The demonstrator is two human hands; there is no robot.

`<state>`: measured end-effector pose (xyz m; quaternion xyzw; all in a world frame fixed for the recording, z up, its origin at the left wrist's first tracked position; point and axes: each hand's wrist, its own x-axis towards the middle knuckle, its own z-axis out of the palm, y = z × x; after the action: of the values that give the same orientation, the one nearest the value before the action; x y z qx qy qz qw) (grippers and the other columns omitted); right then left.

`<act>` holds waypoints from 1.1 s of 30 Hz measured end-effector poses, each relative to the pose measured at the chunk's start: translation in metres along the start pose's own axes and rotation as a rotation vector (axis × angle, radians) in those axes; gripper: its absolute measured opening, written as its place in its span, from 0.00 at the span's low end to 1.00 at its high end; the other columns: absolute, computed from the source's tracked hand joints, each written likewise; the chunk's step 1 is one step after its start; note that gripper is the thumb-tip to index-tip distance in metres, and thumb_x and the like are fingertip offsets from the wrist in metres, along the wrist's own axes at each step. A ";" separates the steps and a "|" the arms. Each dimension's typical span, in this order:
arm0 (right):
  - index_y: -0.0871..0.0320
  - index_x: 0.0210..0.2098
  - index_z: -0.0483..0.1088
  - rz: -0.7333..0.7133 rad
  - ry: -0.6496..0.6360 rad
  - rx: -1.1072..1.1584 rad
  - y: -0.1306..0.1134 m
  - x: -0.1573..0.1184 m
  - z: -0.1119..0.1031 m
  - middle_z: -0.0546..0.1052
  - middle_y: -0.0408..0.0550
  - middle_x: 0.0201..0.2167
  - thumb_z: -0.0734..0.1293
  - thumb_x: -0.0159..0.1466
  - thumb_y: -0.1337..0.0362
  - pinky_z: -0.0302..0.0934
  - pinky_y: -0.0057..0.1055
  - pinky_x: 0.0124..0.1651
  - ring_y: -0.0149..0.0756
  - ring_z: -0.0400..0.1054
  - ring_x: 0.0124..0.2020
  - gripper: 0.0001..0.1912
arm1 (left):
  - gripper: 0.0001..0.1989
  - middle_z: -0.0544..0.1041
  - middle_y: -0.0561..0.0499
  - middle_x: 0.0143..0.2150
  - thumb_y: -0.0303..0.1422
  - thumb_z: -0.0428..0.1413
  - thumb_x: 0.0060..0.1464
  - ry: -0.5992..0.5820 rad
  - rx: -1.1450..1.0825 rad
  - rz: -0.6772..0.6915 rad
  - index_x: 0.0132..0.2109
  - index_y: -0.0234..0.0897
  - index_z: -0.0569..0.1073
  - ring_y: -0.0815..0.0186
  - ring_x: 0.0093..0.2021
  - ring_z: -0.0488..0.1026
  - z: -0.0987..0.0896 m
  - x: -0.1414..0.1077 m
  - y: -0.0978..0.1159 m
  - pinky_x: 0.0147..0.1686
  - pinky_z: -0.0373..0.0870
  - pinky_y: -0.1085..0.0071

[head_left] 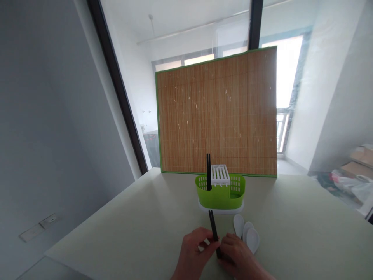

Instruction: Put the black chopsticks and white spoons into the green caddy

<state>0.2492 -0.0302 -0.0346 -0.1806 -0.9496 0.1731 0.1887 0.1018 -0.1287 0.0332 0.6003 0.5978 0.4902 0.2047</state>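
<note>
- Head view, step in hand: the person was handling a pair of black chopsticks (213, 225) low over the surface (131, 225), in front of the green basket (215, 198); this was judged to be a hold-and-align step.
- Left grip: the thumb and fingers of the left hand (192, 249) were clamped on the chopsticks, partway along their length.
- Right grip: the right hand (237, 254) was curled beside the near end of the pair. Whether its fingers were closed on anything could not be told.
- Orientation: the far ends pointed towards the basket, lying close together with a slight split.
- Basket: a second black pair (208, 171) stood upright in its left section, beside the white slatted rack (220, 175). A white base (221, 212) sat beneath.
- Adjacent parts: white spoons (239, 224) lay bunched beyond the right hand; a bamboo mat (217, 116) stood behind the basket.
- Handling requirement, as judged: any next move of the held pair called for even finger pressure, both sticks parallel, and clearance from the spoons and basket rim.
</note>
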 end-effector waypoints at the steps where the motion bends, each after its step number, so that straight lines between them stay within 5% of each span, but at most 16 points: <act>1: 0.57 0.27 0.66 0.000 -0.002 -0.004 0.000 0.000 -0.001 0.72 0.44 0.30 0.67 0.55 0.67 0.52 0.31 0.38 0.37 0.63 0.35 0.04 | 0.05 0.77 0.51 0.32 0.32 0.57 0.50 -0.002 0.019 0.013 0.35 0.41 0.77 0.68 0.33 0.74 -0.001 0.000 0.001 0.29 0.70 0.78; 4: 0.56 0.31 0.67 -0.010 0.019 0.023 -0.004 0.000 -0.011 0.72 0.43 0.30 0.66 0.57 0.65 0.51 0.33 0.39 0.37 0.63 0.35 0.03 | 0.05 0.78 0.52 0.33 0.33 0.57 0.51 0.021 0.046 0.054 0.35 0.41 0.77 0.68 0.33 0.74 -0.012 0.005 0.009 0.31 0.71 0.78; 8: 0.53 0.46 0.64 0.000 0.140 0.097 -0.007 0.000 -0.029 0.73 0.44 0.37 0.63 0.61 0.66 0.51 0.35 0.43 0.38 0.63 0.39 0.13 | 0.07 0.79 0.53 0.35 0.35 0.57 0.52 0.175 0.068 0.124 0.36 0.40 0.78 0.68 0.34 0.75 -0.048 0.035 0.030 0.33 0.71 0.77; 12: 0.53 0.44 0.66 0.034 0.189 0.047 -0.003 0.000 -0.035 0.73 0.46 0.37 0.61 0.62 0.67 0.51 0.36 0.43 0.39 0.62 0.40 0.10 | 0.12 0.79 0.52 0.35 0.39 0.58 0.49 0.347 0.128 0.166 0.37 0.36 0.78 0.66 0.33 0.75 -0.086 0.094 0.043 0.34 0.72 0.74; 15: 0.53 0.41 0.68 0.037 0.169 0.008 0.000 0.000 -0.032 0.73 0.45 0.36 0.61 0.62 0.67 0.51 0.36 0.43 0.39 0.62 0.39 0.08 | 0.15 0.79 0.49 0.36 0.41 0.58 0.48 0.347 0.181 0.176 0.38 0.34 0.77 0.65 0.34 0.75 -0.097 0.146 0.034 0.36 0.72 0.71; 22: 0.53 0.39 0.68 0.008 0.141 -0.040 0.007 0.001 -0.025 0.73 0.45 0.35 0.60 0.62 0.66 0.51 0.36 0.42 0.39 0.61 0.39 0.08 | 0.13 0.79 0.46 0.36 0.40 0.59 0.46 0.189 0.370 -0.047 0.37 0.36 0.77 0.62 0.36 0.75 -0.078 0.221 -0.021 0.33 0.67 0.71; 33: 0.53 0.35 0.68 0.002 0.094 -0.073 0.009 0.001 -0.021 0.72 0.43 0.32 0.60 0.61 0.67 0.49 0.35 0.42 0.37 0.61 0.38 0.05 | 0.11 0.78 0.50 0.29 0.38 0.61 0.42 0.041 0.260 -0.203 0.31 0.34 0.78 0.66 0.30 0.72 -0.055 0.241 -0.057 0.28 0.64 0.74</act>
<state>0.2600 -0.0163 -0.0199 -0.1960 -0.9453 0.1298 0.2261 -0.0207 0.0850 0.0931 0.5483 0.7178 0.3976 0.1613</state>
